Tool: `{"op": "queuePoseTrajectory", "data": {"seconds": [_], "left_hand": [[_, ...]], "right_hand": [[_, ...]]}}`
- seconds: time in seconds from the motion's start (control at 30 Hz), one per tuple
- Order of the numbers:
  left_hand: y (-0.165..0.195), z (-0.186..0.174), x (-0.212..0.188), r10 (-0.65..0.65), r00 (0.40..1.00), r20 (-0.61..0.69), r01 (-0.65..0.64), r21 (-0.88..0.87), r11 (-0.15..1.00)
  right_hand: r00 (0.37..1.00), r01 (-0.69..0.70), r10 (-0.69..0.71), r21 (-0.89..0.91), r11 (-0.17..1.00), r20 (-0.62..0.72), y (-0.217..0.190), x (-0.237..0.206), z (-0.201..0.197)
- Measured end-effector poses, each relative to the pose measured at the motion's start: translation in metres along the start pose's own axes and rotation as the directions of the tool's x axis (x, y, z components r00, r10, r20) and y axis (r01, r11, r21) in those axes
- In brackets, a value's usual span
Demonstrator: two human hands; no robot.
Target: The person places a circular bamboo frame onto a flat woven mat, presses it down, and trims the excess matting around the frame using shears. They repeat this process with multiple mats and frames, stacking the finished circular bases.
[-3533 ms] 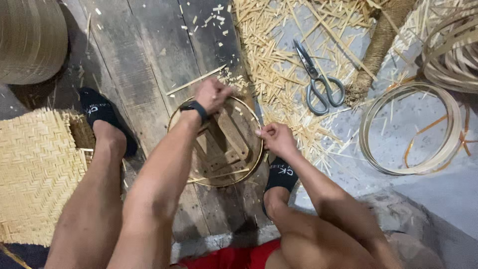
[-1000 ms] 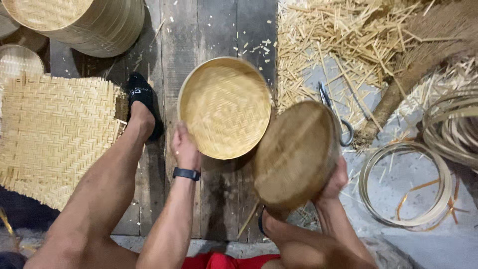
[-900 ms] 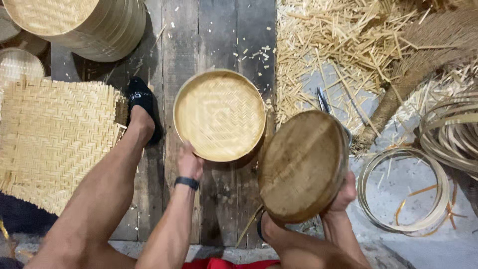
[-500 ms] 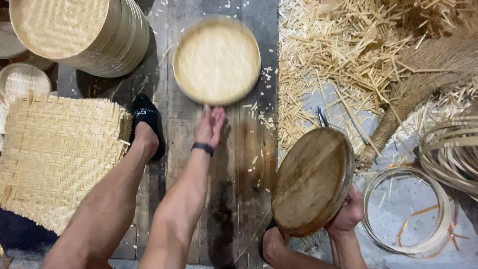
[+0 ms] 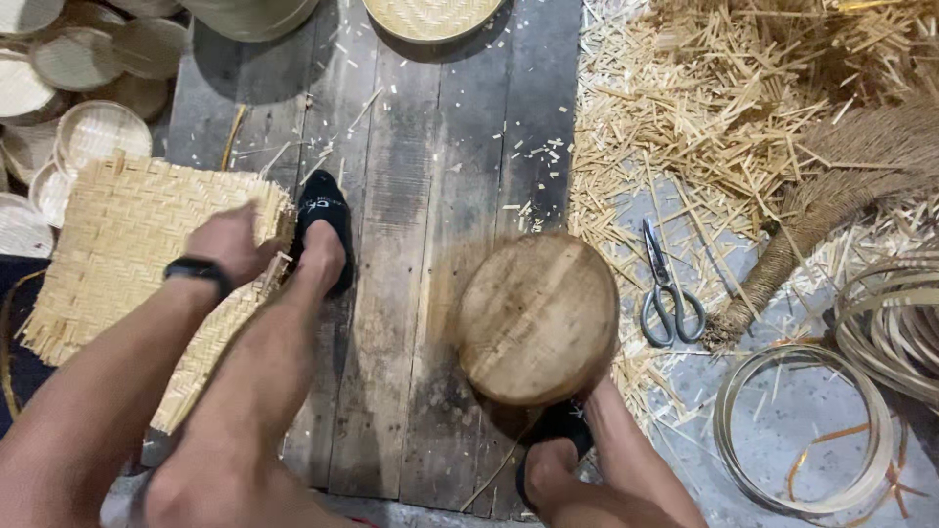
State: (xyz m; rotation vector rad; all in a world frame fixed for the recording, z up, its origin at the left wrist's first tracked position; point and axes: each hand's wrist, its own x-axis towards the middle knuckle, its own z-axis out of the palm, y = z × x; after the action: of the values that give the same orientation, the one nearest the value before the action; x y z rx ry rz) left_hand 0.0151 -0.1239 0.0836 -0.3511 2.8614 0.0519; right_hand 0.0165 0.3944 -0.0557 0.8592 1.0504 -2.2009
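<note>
The left hand (image 5: 230,244) rests on a woven mat (image 5: 127,254) beside a black-socked foot (image 5: 326,230), while a round wooden block (image 5: 538,318) stands on the plank floor (image 5: 430,156), scissors (image 5: 667,288) lying near among bamboo scraps (image 5: 704,108).

Well to the right of your left hand (image 5: 227,244) and its grip, grey-handled scissors (image 5: 667,293) lie on the floor, just beside a rope-wound bundle (image 5: 782,264). Cut bamboo splints (image 5: 724,108) are heaped beyond them. Thin bamboo hoops (image 5: 802,430) lie farther right, nearer you. Far beyond your grip sits a round woven tray (image 5: 430,15). Small woven discs (image 5: 98,132) are piled just past it, to the left.
</note>
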Motion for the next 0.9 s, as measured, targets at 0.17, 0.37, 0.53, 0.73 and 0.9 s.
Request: {"op": "queuePoseTrajectory", "data": {"seconds": [0.17,0.37,0.53,0.73,0.9], "left_hand": [[-0.057,0.084,-0.064,-0.4,0.892,0.209,0.367,0.183,0.912],[-0.095,0.135,-0.105,-0.264,0.965,0.008,0.263,-0.097,0.96],[-0.117,0.118,-0.127,-0.293,0.954,-0.068,0.287,-0.085,0.954],[-0.127,0.008,-0.154,-0.436,0.731,-0.526,0.474,-0.068,0.878],[-0.059,-0.108,-0.164,-0.045,0.721,-0.691,0.098,0.038,0.994]], "right_hand": [[0.993,0.019,-0.024,-0.044,0.999,-0.116,-0.015,-0.042,-0.049],[0.942,0.244,-0.309,-0.365,0.899,-0.132,-0.002,-0.07,-0.073],[0.999,0.026,-0.032,-0.2,0.979,-0.027,0.047,-0.049,-0.04],[0.972,-0.126,0.223,-0.647,0.752,0.07,0.076,-0.03,-0.071],[1.0,0.014,-0.009,-0.743,0.669,0.011,0.079,-0.021,-0.106]]}}
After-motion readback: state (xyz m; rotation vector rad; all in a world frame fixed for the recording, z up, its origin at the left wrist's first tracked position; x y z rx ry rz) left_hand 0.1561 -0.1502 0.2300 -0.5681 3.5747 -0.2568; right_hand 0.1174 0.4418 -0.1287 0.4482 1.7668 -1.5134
